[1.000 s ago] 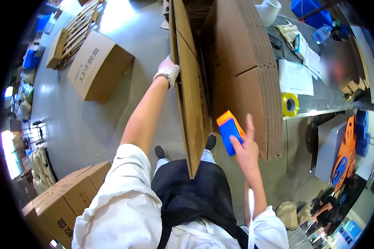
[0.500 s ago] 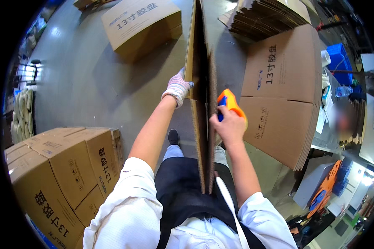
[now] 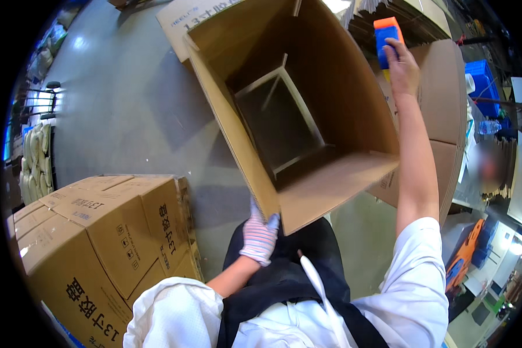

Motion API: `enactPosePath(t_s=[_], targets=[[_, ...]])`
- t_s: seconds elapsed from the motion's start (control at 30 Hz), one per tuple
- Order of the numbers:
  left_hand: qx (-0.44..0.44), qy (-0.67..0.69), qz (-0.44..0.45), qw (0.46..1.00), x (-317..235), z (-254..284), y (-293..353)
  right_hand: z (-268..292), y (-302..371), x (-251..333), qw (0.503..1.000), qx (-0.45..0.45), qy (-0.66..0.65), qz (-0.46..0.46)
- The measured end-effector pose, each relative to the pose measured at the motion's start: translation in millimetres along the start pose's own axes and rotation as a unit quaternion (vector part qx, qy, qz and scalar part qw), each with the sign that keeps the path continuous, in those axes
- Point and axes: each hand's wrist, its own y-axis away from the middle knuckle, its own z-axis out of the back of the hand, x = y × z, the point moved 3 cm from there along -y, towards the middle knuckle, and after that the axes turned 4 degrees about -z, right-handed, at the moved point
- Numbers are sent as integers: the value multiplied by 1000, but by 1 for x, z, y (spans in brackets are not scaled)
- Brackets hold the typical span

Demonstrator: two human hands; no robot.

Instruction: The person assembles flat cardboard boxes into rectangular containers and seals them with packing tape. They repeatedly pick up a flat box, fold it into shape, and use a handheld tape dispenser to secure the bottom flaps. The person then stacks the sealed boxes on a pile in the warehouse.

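Note:
A brown cardboard box (image 3: 345, 188) hangs in front of me, spread into a square tube with its near end facing me. At its far end a dark rectangle with pale edges shows; I cannot tell whether that end is closed. My left hand (image 3: 260, 235), in a striped knitted glove, is closed on the box's near lower-left corner. My bare right hand (image 3: 406, 72) grips an orange and blue tape dispenser (image 3: 387, 43) beyond the box's right wall. Whether that hand also touches the box cannot be seen.
Packed cartons (image 3: 110, 232) are stacked on a pallet at the lower left. Another carton (image 3: 171, 26) stands behind the held box. Flattened cartons (image 3: 443, 87) lean at the right, by a table with a blue crate (image 3: 482, 87) and a water bottle (image 3: 489, 127).
The flat folded carton has been opened out into a box and tilted. My left hand has come down nearer my body; my right hand has moved far right and forward with the tape dispenser.

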Motion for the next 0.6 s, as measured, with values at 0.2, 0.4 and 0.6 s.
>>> enactPosePath(t_s=[0.2, 0.4, 0.6], targets=[[6, 15, 77, 997, 59, -86, 44, 128, 186, -39, 854, -36, -472, -214], [41, 58, 165, 984, 62, -119, 70, 164, 435, -101, 594, -98, -620, -503], [256, -175, 170, 935, 79, -138, 106, -16, 370, -68, 868, 114, -295, -383]])
